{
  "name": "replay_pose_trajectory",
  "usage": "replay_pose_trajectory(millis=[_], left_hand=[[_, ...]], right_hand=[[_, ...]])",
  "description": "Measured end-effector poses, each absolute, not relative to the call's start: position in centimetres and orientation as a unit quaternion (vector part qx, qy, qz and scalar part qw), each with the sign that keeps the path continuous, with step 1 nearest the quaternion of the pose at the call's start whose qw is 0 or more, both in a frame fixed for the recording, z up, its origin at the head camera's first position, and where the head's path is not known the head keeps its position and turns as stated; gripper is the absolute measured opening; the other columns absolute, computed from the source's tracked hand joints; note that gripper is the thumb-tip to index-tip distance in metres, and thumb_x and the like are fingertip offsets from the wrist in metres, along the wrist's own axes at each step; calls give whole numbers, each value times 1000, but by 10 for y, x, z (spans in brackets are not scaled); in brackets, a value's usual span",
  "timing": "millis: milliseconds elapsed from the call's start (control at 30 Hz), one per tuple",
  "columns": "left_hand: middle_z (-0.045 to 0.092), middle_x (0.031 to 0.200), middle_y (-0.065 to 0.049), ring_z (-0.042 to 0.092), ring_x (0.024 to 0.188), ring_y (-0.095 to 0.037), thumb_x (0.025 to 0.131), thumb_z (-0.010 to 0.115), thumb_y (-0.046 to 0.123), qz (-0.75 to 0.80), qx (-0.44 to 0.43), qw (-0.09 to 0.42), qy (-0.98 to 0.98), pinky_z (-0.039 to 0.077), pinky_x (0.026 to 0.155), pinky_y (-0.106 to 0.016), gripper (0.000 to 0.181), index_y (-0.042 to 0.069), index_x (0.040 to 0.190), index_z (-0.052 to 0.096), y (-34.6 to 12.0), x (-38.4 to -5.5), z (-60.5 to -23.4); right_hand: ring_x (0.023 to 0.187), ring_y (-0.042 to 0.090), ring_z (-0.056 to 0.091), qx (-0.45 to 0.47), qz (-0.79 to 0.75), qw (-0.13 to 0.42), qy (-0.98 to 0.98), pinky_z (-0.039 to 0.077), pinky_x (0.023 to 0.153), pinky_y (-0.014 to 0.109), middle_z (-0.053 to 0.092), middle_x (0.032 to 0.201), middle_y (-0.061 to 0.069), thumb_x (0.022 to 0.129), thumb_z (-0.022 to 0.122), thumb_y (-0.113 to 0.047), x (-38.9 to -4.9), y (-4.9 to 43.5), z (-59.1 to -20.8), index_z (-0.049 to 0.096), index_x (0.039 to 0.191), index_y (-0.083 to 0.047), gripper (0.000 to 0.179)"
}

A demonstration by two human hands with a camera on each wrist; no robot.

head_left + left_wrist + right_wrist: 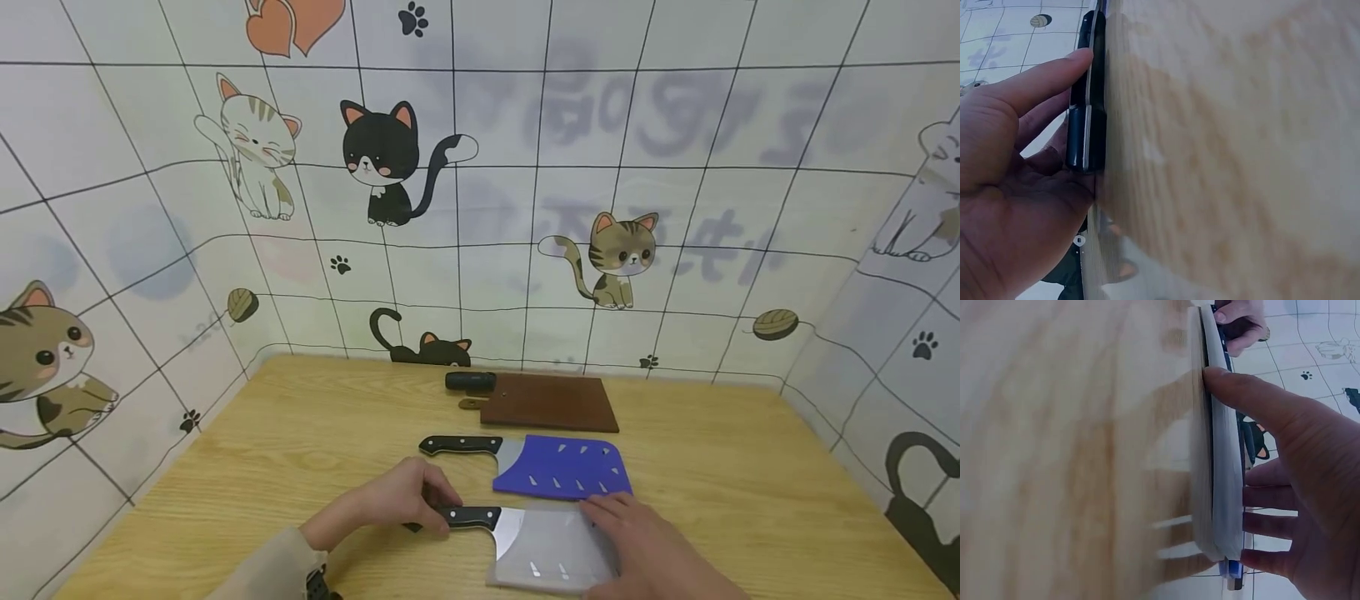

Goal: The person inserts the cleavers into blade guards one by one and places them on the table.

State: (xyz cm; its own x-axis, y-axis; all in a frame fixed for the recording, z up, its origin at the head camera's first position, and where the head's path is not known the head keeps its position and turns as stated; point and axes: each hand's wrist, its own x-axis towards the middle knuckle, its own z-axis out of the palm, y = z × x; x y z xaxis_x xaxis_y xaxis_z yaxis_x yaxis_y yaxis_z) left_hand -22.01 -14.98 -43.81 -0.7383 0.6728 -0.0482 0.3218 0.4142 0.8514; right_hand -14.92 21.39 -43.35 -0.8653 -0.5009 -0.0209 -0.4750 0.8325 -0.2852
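A cleaver with a black riveted handle [477,517] lies nearest me, its blade inside a translucent white blade cover [551,550]. My left hand [412,496] pinches the handle's end, with the thumb [1054,81] along one side of it. At the other end my right hand [645,546] holds the white cover, its thumb [1254,394] on the near edge and the fingers [1269,522] spread along the far side. Just beyond lies a second cleaver, with a black handle [461,445] and a purple-blue blade cover [566,467].
Farther back on the wooden table [322,433] lies a brown rectangular blade or cover [551,402], with a black handle [470,382] at its left. Cat-printed, grid-patterned walls [495,208] stand behind and on both sides.
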Motion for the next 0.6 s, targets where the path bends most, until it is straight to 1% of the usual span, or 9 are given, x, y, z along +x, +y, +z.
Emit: replay_pose_trajectory(millis=[133, 233, 300, 400, 500, 600], left_hand=[[74, 95, 2, 63, 79, -9, 76, 87, -1, 456, 304, 195, 813, 51, 71, -23, 29, 4, 103, 80, -152, -221, -437], [74, 101, -1, 64, 87, -14, 79, 86, 4, 459, 303, 177, 816, 51, 75, -25, 31, 2, 109, 78, -157, -222, -433], [74, 105, -4, 64, 93, -18, 82, 85, 8, 461, 300, 155, 821, 51, 78, -27, 32, 2, 113, 77, -162, -224, -430], [73, 110, -11, 63, 99, -24, 86, 82, 9, 471, 289, 120, 825, 52, 80, -29, 33, 0, 117, 75, -171, -227, -425], [71, 114, -18, 63, 101, -31, 88, 80, 7, 491, 283, 96, 818, 52, 80, -29, 33, -3, 119, 73, -178, -230, -420], [69, 120, -23, 63, 104, -38, 88, 80, 8, 510, 277, 77, 811, 54, 80, -29, 37, -4, 122, 71, -183, -234, -414]], right_hand=[[127, 38, 54, -251, -117, 38, 960, 44, 99, 63, 63, 136, 10, 66, 66, -90, -147, 218, -431, 64, 136, -5, 110], [127, 38, 53, -227, -132, 34, 964, 44, 100, 62, 62, 137, 8, 68, 68, -87, -147, 225, -428, 64, 138, -9, 105], [125, 38, 54, -219, -154, 19, 963, 45, 99, 61, 62, 136, 9, 71, 71, -81, -147, 233, -426, 63, 138, -8, 99], [122, 34, 57, -223, -196, -21, 955, 48, 97, 57, 62, 135, 9, 77, 76, -70, -150, 245, -423, 61, 140, -8, 90], [122, 32, 58, -242, -239, -55, 939, 51, 95, 52, 61, 137, 8, 81, 81, -57, -154, 255, -419, 57, 144, -11, 81], [123, 34, 56, -265, -260, -89, 924, 51, 93, 53, 59, 141, 8, 83, 84, -47, -164, 263, -414, 54, 148, -13, 79]])
